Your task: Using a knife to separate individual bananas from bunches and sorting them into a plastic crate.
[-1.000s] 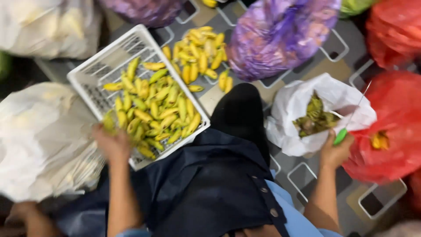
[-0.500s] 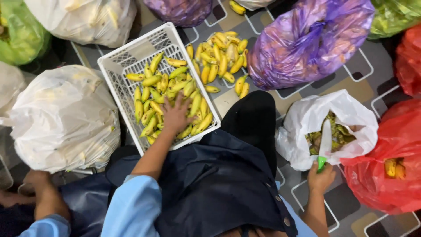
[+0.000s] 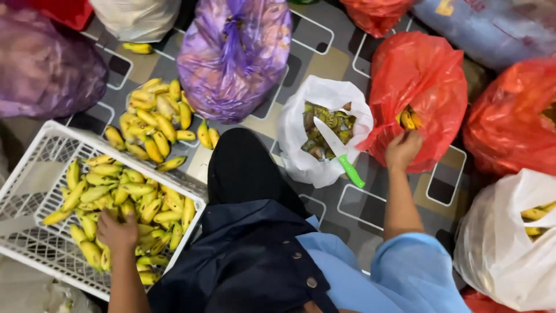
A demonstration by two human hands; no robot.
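Left hand: your left hand (image 3: pixel 117 232) rests palm-down on the small yellow bananas (image 3: pixel 124 197) in the white plastic crate (image 3: pixel 35 174), fingers curled among them — whether it grips one I cannot tell. Half a second ago it lay flat and spread further up the pile.
Right hand: your right hand (image 3: pixel 402 148) has let go of the knife and now reaches to the mouth of the red plastic bag (image 3: pixel 425 87), fingers bent at its edge, touching the plastic beside the bananas inside.
Knife: the green-handled knife (image 3: pixel 340 153) lies across the rim of the white bag of peels (image 3: pixel 324 133), blade over the peels, handle pointing toward you — a moment ago you held it upright.
Loose pile: more bananas (image 3: pixel 153 119) sit on the patterned floor (image 3: pixel 359 203) just beyond the crate, beside the purple bag (image 3: pixel 234 55).
View: the camera has swung right since then, bringing more red bags into sight.
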